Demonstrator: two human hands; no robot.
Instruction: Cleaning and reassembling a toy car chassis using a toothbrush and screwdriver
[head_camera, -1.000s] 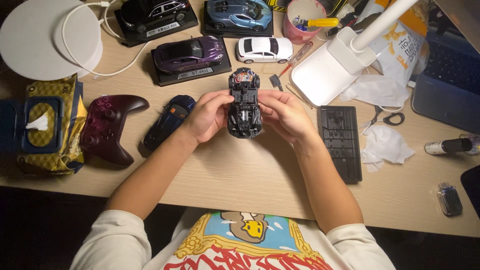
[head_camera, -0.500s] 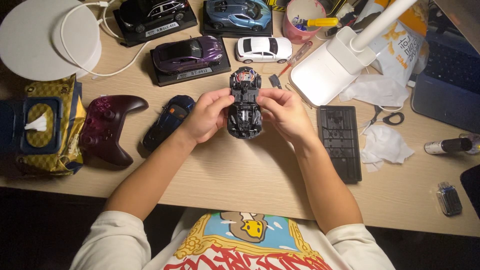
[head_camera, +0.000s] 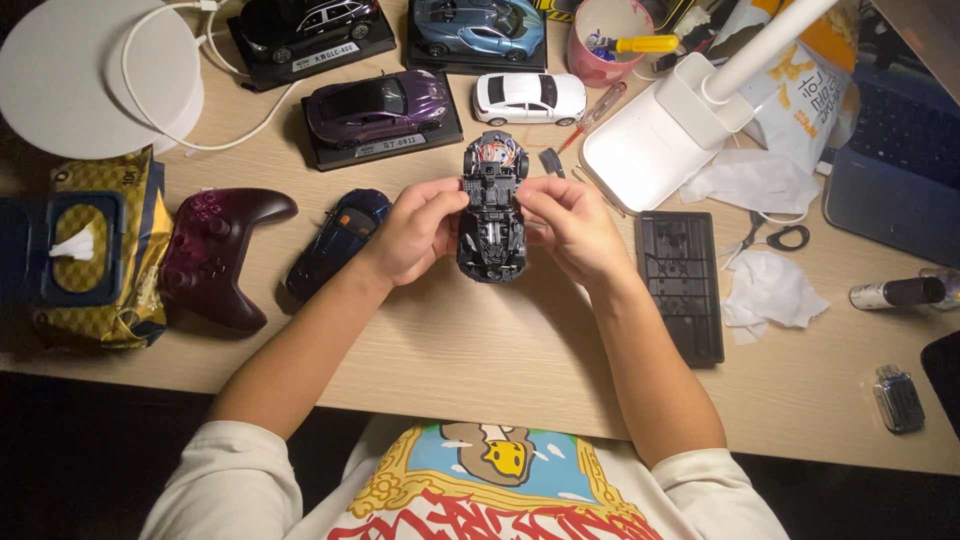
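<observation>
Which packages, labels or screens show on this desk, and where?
Wet-wipe pack: left edge, yellow patterned, dark blue flip lid.
Snack bag: top right behind the lamp, white and orange.
Label plates: small white strips on the black car display bases, top centre.
Laptop: right edge, only the keyboard visible.

The pale wooden tabletop is showing a matt, fine-grained finish. At its centre, the dark plastic model car chassis is looking dull and ridged, with bare wiring glinting at its twelve o'clock end. At nine o'clock, the maroon plastic game controller is shining with a translucent gloss, and the dark blue car body shell beside it is gleaming like lacquer. At three o'clock, the black plastic base plate is appearing matt, and the crumpled white paper tissue is looking soft and rough.
</observation>
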